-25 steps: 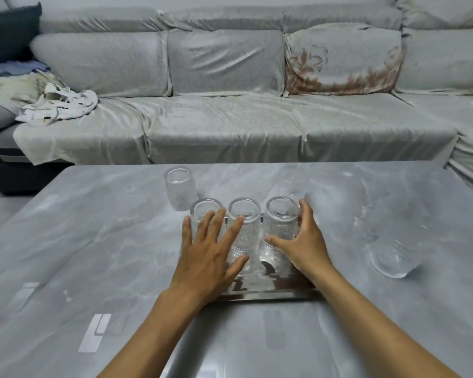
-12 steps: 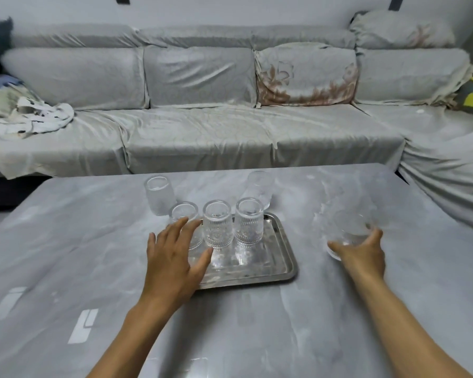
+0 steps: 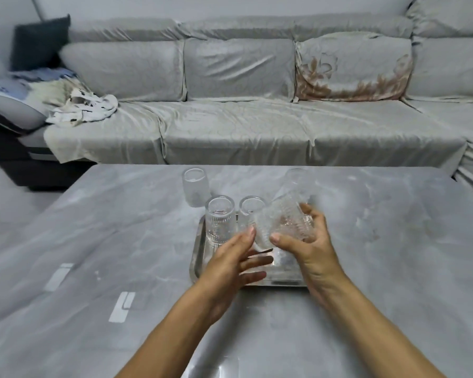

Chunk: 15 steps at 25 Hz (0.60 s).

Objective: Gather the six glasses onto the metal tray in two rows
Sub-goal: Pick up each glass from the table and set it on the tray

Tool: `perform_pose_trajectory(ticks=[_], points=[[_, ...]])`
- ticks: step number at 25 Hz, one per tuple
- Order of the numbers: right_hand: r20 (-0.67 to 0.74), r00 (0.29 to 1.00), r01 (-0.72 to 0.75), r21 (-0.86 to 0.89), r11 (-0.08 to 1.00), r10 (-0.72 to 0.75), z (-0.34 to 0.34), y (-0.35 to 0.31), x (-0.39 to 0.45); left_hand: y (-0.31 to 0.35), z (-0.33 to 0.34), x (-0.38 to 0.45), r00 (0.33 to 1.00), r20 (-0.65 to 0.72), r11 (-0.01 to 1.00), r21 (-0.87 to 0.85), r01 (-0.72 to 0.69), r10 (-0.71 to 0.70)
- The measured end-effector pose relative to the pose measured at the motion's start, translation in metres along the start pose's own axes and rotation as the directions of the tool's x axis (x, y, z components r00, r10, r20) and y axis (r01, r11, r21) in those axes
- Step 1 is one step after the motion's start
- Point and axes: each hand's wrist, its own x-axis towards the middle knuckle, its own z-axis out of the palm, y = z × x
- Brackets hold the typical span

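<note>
Ribbed glass [image 3: 284, 226] tilts in the right hand [image 3: 310, 248] above the tray [image 3: 198, 257], left hand [image 3: 234, 257] open beside it; best righted, then lowered gently into the near row.

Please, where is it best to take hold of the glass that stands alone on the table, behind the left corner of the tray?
Grip the lone glass around its middle, coming from its open left side with the free left hand. It stands upright, and a tray glass stands close at its near right.
</note>
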Motion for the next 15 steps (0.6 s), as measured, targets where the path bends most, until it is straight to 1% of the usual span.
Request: perform_pose_trajectory(ticks=[2, 4, 5, 7, 9, 10, 11, 12, 13, 14, 15], points=[[0.038, 0.999, -0.039, 0.067, 0.997, 0.036, 0.023, 0.012, -0.006, 0.002, -0.002, 0.001, 0.997, -0.075, 0.973, -0.228, -0.025, 0.008], [0.095, 0.993, -0.081, 0.103, 0.991, 0.071, 0.027, 0.019, -0.007, 0.005, -0.005, 0.003, 0.990, -0.143, 0.924, -0.379, -0.043, -0.013], [0.137, 0.987, -0.093, 0.082, 0.992, 0.082, 0.026, 0.021, -0.007, 0.006, -0.007, 0.004, 0.985, -0.173, 0.911, -0.407, -0.064, -0.008], [0.233, 0.966, -0.113, -0.005, 0.994, 0.111, 0.026, 0.026, -0.007, 0.010, -0.011, 0.007, 0.970, -0.241, 0.912, -0.389, -0.129, 0.034], [0.293, 0.944, -0.123, -0.110, 0.986, 0.150, 0.024, 0.029, -0.007, 0.017, -0.018, 0.009, 0.942, -0.323, 0.938, -0.287, -0.193, 0.095], [0.299, 0.941, -0.104, -0.190, 0.976, 0.158, 0.022, 0.030, -0.007, 0.021, -0.024, 0.010, 0.915, -0.378, 0.960, -0.174, -0.219, 0.140], [0.293, 0.943, -0.065, -0.294, 0.954, 0.155, 0.019, 0.031, -0.006, 0.024, -0.032, 0.012, 0.874, -0.437, 0.973, 0.008, -0.230, 0.210], [0.288, 0.947, -0.014, -0.408, 0.913, 0.143, 0.016, 0.030, -0.006, 0.025, -0.039, 0.013, 0.832, -0.471, 0.952, 0.226, -0.207, 0.293], [0.293, 0.948, 0.044, -0.509, 0.860, 0.125, 0.012, 0.031, -0.006, 0.025, -0.046, 0.013, 0.805, -0.466, 0.897, 0.406, -0.172, 0.366], [0.308, 0.945, 0.100, -0.590, 0.801, 0.109, 0.010, 0.032, -0.007, 0.023, -0.049, 0.013, 0.798, -0.447, 0.843, 0.521, -0.135, 0.404], [0.321, 0.942, 0.144, -0.656, 0.741, 0.102, 0.007, 0.034, -0.009, 0.020, -0.052, 0.014, 0.801, -0.436, 0.815, 0.570, -0.107, 0.410]])
